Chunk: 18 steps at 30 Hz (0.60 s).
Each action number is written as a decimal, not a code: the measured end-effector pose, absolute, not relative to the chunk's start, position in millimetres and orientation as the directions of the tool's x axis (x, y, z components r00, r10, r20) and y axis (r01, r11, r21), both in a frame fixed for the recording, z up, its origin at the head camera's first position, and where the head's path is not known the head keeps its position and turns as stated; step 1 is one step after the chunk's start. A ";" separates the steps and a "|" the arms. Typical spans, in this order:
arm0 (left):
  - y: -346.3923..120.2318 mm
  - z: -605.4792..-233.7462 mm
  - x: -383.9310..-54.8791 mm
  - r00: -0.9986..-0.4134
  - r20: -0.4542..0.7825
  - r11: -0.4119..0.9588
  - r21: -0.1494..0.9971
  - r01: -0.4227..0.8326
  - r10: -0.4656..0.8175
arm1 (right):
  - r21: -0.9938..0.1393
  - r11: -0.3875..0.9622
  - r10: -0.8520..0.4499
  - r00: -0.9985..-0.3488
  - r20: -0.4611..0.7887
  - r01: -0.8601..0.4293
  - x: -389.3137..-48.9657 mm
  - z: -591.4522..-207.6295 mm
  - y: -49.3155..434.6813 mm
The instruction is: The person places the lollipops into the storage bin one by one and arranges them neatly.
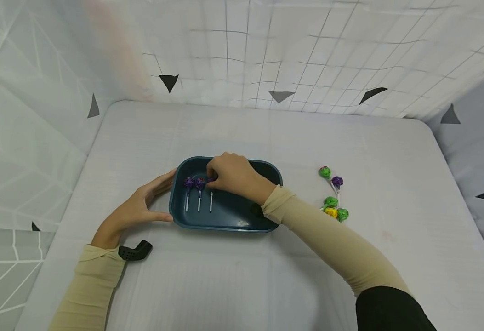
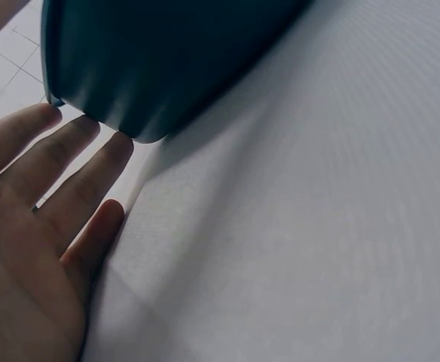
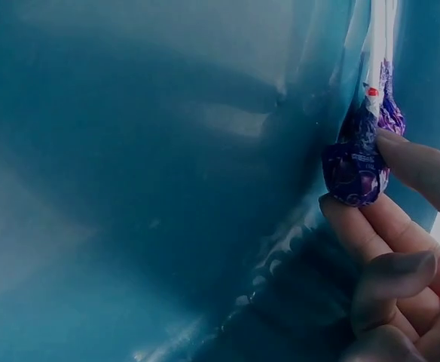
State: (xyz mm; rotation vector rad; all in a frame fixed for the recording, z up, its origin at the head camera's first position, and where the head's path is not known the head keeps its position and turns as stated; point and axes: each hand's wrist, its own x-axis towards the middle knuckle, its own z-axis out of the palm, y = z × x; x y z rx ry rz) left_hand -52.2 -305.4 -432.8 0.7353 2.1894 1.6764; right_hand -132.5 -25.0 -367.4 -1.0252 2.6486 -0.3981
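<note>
A dark teal plastic tray (image 1: 233, 218) lies on the white table, its long side running left to right. Inside its left part, two purple-wrapped lollipops (image 1: 189, 182) lie side by side with sticks toward the person. My right hand (image 1: 234, 177) reaches into the tray and pinches the head of a third purple lollipop (image 3: 352, 177) between thumb and fingers; its white stick lines up beside the other two. My left hand (image 1: 144, 204) is at the tray's left end, fingers extended, with fingertips (image 2: 120, 147) against the outer wall.
Right of the tray lies a loose group of lollipops: a green one (image 1: 324, 172), a purple one (image 1: 338, 181), and a cluster with a yellow one (image 1: 331, 212) and more green ones (image 1: 343, 214). A black wrist device (image 1: 136, 251) sits by the left sleeve. White patterned cloth walls (image 1: 291, 55) surround the table.
</note>
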 end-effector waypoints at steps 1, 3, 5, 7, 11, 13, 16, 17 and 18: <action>-305.4 -432.9 -52.2 -0.828 0.080 0.193 0.956 0.222 0.555 | -0.345 0.712 -0.685 -0.713 -0.150 -0.611 -132.5 -368.2 -25.2; -305.4 -433.1 -52.2 -0.827 0.083 0.191 0.956 0.224 0.556 | -0.343 0.712 -0.685 -0.713 -0.149 -0.612 -132.5 -369.2 -25.7; -305.3 -433.2 -52.4 -0.825 0.085 0.190 0.955 0.227 0.558 | -0.343 0.711 -0.685 -0.714 -0.145 -0.614 -132.5 -369.6 -26.0; -305.5 -433.6 -52.5 -0.824 0.087 0.190 0.955 0.230 0.560 | -0.345 0.709 -0.686 -0.714 -0.139 -0.615 -132.3 -369.8 -26.2; -305.9 -434.1 -52.6 -0.822 0.089 0.190 0.954 0.233 0.563 | -0.353 0.704 -0.690 -0.712 -0.130 -0.617 -132.4 -370.6 -26.8; -306.0 -434.2 -52.6 -0.821 0.089 0.191 0.953 0.235 0.563 | -0.357 0.701 -0.692 -0.711 -0.127 -0.618 -132.5 -371.2 -27.0; -305.9 -434.1 -52.6 -0.822 0.086 0.195 0.953 0.233 0.563 | -0.361 0.699 -0.692 -0.711 -0.125 -0.617 -132.7 -372.0 -27.1; -305.8 -433.9 -52.6 -0.822 0.084 0.196 0.953 0.232 0.563 | -0.362 0.699 -0.692 -0.711 -0.125 -0.617 -132.6 -372.1 -27.2; -305.7 -433.7 -52.6 -0.823 0.083 0.197 0.953 0.231 0.562 | -0.362 0.699 -0.692 -0.711 -0.126 -0.616 -132.6 -372.1 -27.1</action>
